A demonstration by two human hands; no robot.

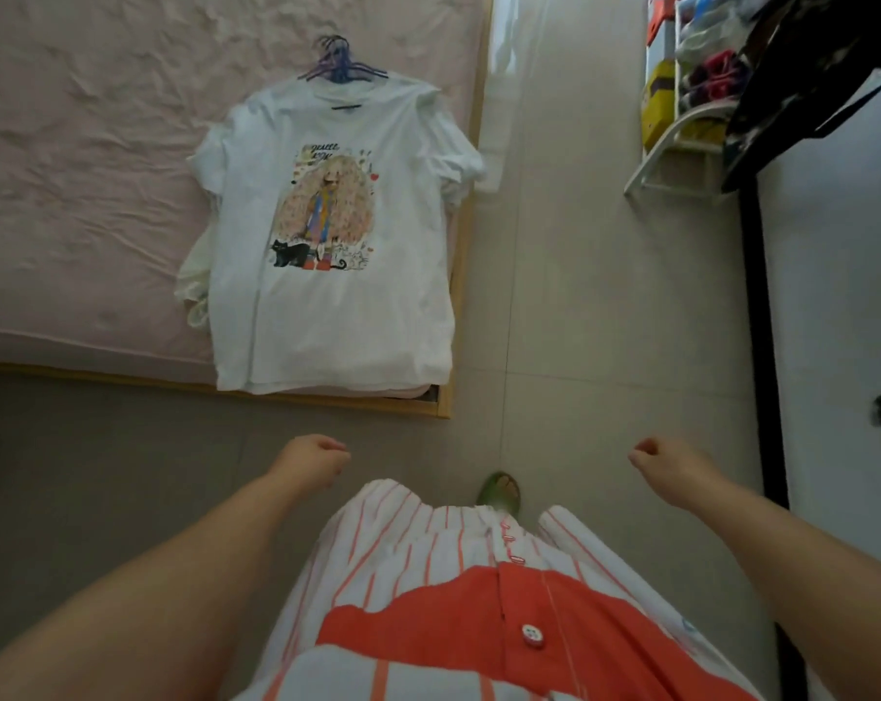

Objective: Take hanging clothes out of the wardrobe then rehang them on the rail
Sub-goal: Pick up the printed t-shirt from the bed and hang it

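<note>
Nearest the camera, both forearms extend forward over a striped orange-and-white garment worn by the person. The left hand [313, 460] is curled into a loose fist and holds nothing. The right hand [667, 465] is likewise curled, fingers tucked in toward the palm, also holding nothing. Neither hand touches any object. One foot in a green slipper [500, 493] stands on the tiled floor [580, 306] between them.

Beyond the hands, the wooden bed frame [443, 402] marks the corner of the bed [74, 169], which is covered by a pink sheet. A stack of white T-shirts [327, 296] lies flat on that corner, hems toward the person; the top shirt carries a printed figure. The purple hangers [339, 63] protrude from the collars at the far end, hooks bunched together. This layout appears deliberate: the shirts stay on their hangers, so the hooks can be gathered in one grasp.

To the right, a white wardrobe door [843, 321] stands beside a dark vertical edge. Dark clothing [802, 78] hangs at top right, near a white rack [676, 144] of colourful items. The rail itself is not identifiable.

Judgement: the stack awaits pickup for rehanging.
</note>
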